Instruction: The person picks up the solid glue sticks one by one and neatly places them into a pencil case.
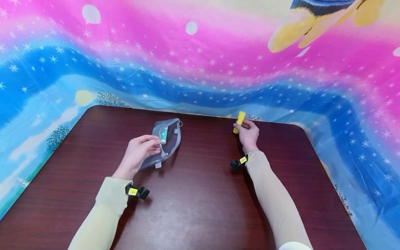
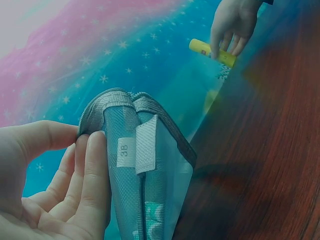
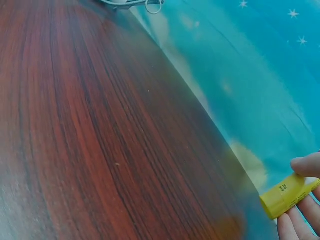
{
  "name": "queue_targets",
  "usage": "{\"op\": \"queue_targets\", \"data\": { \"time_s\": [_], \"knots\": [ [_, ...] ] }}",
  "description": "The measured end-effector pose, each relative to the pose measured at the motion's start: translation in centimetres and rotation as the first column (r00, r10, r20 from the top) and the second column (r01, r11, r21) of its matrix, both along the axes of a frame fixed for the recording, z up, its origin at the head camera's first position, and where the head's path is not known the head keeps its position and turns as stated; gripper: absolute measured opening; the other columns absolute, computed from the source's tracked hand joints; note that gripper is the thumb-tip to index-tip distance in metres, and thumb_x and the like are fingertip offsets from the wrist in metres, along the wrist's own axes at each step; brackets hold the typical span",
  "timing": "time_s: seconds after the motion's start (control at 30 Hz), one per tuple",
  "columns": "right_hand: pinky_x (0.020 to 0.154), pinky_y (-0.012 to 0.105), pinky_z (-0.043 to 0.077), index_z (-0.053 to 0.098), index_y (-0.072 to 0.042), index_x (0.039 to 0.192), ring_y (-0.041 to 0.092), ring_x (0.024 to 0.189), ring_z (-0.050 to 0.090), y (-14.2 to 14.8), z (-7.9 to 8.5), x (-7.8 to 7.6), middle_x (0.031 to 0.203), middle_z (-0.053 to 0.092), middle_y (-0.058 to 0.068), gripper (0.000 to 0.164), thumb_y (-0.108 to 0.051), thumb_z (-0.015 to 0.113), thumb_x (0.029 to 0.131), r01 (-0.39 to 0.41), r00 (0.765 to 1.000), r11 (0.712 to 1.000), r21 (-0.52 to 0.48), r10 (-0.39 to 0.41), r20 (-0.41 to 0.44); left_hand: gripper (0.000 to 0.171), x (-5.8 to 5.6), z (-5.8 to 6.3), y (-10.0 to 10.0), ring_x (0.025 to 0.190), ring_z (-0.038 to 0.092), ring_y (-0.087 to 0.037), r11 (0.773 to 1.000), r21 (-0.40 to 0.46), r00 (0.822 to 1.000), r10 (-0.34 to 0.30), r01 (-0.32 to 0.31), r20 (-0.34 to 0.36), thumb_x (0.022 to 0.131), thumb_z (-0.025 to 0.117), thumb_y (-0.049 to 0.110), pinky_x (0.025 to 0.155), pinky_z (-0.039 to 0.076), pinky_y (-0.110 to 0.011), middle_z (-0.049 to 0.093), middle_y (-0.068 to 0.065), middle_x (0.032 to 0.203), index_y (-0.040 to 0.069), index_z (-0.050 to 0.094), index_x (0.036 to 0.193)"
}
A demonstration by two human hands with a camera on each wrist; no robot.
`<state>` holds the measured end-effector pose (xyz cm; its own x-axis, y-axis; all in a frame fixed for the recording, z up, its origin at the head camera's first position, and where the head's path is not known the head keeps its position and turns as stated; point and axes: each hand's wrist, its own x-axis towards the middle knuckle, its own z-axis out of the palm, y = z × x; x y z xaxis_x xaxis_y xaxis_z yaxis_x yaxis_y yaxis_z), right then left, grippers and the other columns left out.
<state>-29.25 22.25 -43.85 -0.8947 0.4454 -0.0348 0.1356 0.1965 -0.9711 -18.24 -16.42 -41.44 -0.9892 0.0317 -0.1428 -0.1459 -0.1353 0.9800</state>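
My left hand (image 1: 135,152) pinches the rim of a grey mesh zip pouch (image 1: 160,125) between thumb and fingers. The pouch gapes, its zip undone, and a green-and-white tube (image 1: 164,135) lies inside. In the left wrist view a fabric tab (image 2: 147,145) and a small label (image 2: 125,152) show at the end of the zip. Over by the table's far edge, my right hand (image 1: 250,134) grips a yellow glue stick (image 1: 240,118), held tilted. The right wrist view shows thumb and fingers around that glue stick (image 3: 280,198); small print is visible on it.
A dark red-brown wooden table (image 1: 200,194) with rounded far corners lies under both hands. Behind it and along its sides hangs a pink and blue cloth (image 1: 203,62) with snowflakes. Each wrist carries a black strap device (image 1: 143,192).
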Motion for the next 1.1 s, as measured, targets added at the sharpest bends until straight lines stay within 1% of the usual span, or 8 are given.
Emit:
{"op": "queue_targets", "data": {
  "time_s": [0.13, 0.33, 0.57, 0.7, 0.83, 0.93, 1.0, 1.1],
  "knots": [
    [0.095, 0.033, 0.053, 0.064, -0.006, 0.129, 0.023, 0.111, 0.064, -0.1, 0.2, 0.1, 0.124, 0.067, 0.013, 0.044, -0.015, 0.080, 0.090, -0.002, 1.000, 0.999, -0.043, 0.001, -0.022, 0.043, 0.0, -0.1, 0.0, 0.079, 0.071, -0.018, 1.000, 0.002, 1.000, -0.006, 0.006, -0.001, 0.098, 0.069, 0.012, 0.082, 0.060, -0.030, 0.069, -0.023, 0.108, -0.015, 0.057, 0.128],
    [0.093, 0.031, 0.054, 0.064, -0.006, 0.127, 0.022, 0.109, 0.065, -0.2, 0.4, 0.4, 0.122, 0.068, 0.013, 0.042, -0.016, 0.080, 0.090, -0.022, 0.999, 0.996, -0.086, 0.019, -0.037, 0.040, 0.0, -0.2, 0.1, 0.079, 0.070, -0.018, 1.000, -0.009, 1.000, -0.019, 0.019, -0.005, 0.098, 0.069, 0.012, 0.082, 0.060, -0.030, 0.070, -0.015, 0.101, -0.015, 0.058, 0.126],
    [0.092, 0.030, 0.055, 0.063, -0.003, 0.126, 0.022, 0.111, 0.065, -0.4, 0.8, 0.7, 0.124, 0.067, 0.016, 0.043, -0.015, 0.081, 0.089, -0.047, 0.997, 0.987, -0.155, 0.037, -0.067, 0.042, 0.0, -0.4, 0.7, 0.078, 0.071, -0.019, 0.999, -0.005, 0.999, -0.042, 0.042, -0.011, 0.097, 0.070, 0.011, 0.082, 0.060, -0.032, 0.069, -0.012, 0.098, -0.017, 0.057, 0.126],
    [0.093, 0.032, 0.055, 0.064, -0.002, 0.124, 0.022, 0.109, 0.065, -0.6, 1.0, 1.0, 0.123, 0.067, 0.017, 0.042, -0.014, 0.081, 0.089, -0.062, 0.995, 0.983, -0.172, 0.048, -0.087, 0.040, 0.2, -0.1, 0.8, 0.079, 0.071, -0.019, 0.999, -0.015, 0.999, -0.042, 0.042, -0.022, 0.098, 0.070, 0.012, 0.082, 0.060, -0.031, 0.070, -0.014, 0.098, -0.015, 0.058, 0.124],
    [0.096, 0.038, 0.054, 0.064, -0.002, 0.123, 0.022, 0.107, 0.066, -0.8, 1.2, 1.2, 0.122, 0.067, 0.017, 0.041, -0.013, 0.082, 0.088, -0.078, 0.993, 0.978, -0.194, 0.061, -0.097, 0.039, 0.3, 0.4, 0.6, 0.080, 0.071, -0.019, 0.999, -0.014, 0.999, -0.033, 0.032, -0.025, 0.098, 0.070, 0.012, 0.082, 0.060, -0.030, 0.069, -0.018, 0.101, -0.015, 0.059, 0.124],
    [0.096, 0.039, 0.055, 0.064, -0.002, 0.122, 0.022, 0.106, 0.067, -0.9, 1.2, 1.2, 0.122, 0.068, 0.017, 0.041, -0.013, 0.082, 0.088, -0.086, 0.993, 0.976, -0.202, 0.067, -0.102, 0.040, 0.2, 0.6, 0.5, 0.078, 0.070, -0.018, 1.000, 0.016, 0.999, -0.021, 0.021, -0.027, 0.097, 0.070, 0.010, 0.082, 0.060, -0.030, 0.068, -0.018, 0.099, -0.016, 0.058, 0.125],
    [0.095, 0.037, 0.055, 0.064, -0.003, 0.122, 0.022, 0.106, 0.067, -1.0, 1.2, 1.3, 0.122, 0.068, 0.017, 0.041, -0.013, 0.082, 0.088, -0.091, 0.992, 0.975, -0.202, 0.071, -0.104, 0.041, 0.1, 0.9, 0.5, 0.077, 0.070, -0.018, 0.999, 0.037, 0.999, -0.013, 0.014, -0.030, 0.097, 0.071, 0.009, 0.081, 0.060, -0.030, 0.068, -0.015, 0.097, -0.017, 0.057, 0.125],
    [0.092, 0.035, 0.056, 0.064, -0.002, 0.122, 0.022, 0.105, 0.067, -1.2, 1.3, 1.4, 0.120, 0.068, 0.017, 0.040, -0.012, 0.082, 0.088, -0.104, 0.990, 0.971, -0.215, 0.080, -0.118, 0.044, 0.0, 1.1, 0.5, 0.076, 0.070, -0.018, 0.998, 0.061, 0.999, -0.010, 0.012, -0.033, 0.096, 0.072, 0.008, 0.081, 0.060, -0.030, 0.067, -0.016, 0.098, -0.018, 0.055, 0.126]
  ]
}}
